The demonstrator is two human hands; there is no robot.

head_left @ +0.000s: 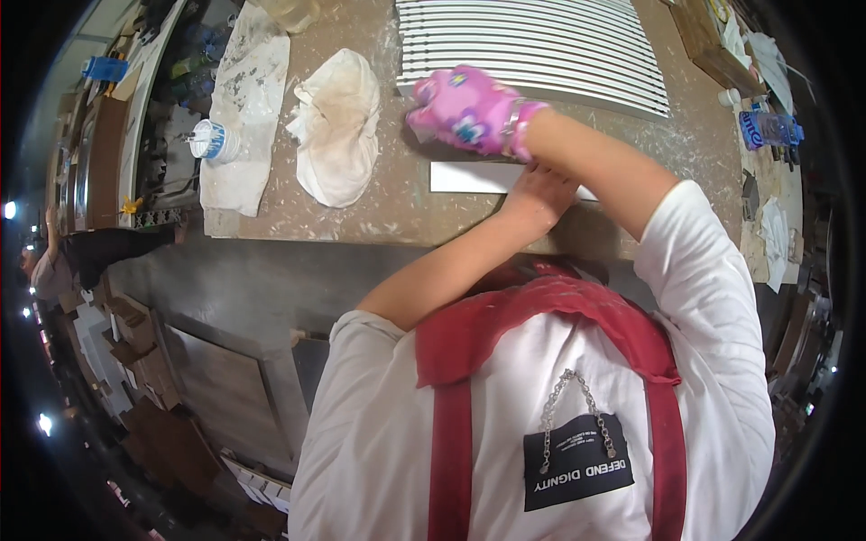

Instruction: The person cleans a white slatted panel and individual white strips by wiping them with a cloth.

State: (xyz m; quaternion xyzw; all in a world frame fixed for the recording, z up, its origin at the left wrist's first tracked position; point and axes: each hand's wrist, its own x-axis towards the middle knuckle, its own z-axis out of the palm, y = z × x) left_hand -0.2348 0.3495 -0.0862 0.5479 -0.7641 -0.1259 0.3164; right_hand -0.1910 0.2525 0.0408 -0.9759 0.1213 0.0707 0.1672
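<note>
While our forearms cross over the bench [388, 223], our left hand [544, 194], which is bare, lies palm down on the white strip [465, 177]. We see its fingers only in part, since the right forearm [604, 158] passes over them; they touch the strip, but we cannot tell whether they grip it or merely press on it. The strip lies flat near the front edge of the bench, its left end uncovered and a little of it showing to the right of the hand.

Our right hand [469, 108] wears a pink flowered glove [492, 99], with a band [512, 123] around the wrist. Its fingers are curled and point left, beyond the strip and right beside the near edge of the slats [532, 45], which lie in a row. Its underside is hidden from us, so we cannot tell whether it is clenched on something or holds nothing.

Left of the glove we have a crumpled, stained cloth [338, 135], then a white tub [209, 140] on a spotted sheet [244, 99]. To our right, a bottle [767, 130] lies near a wooden box [708, 41].
</note>
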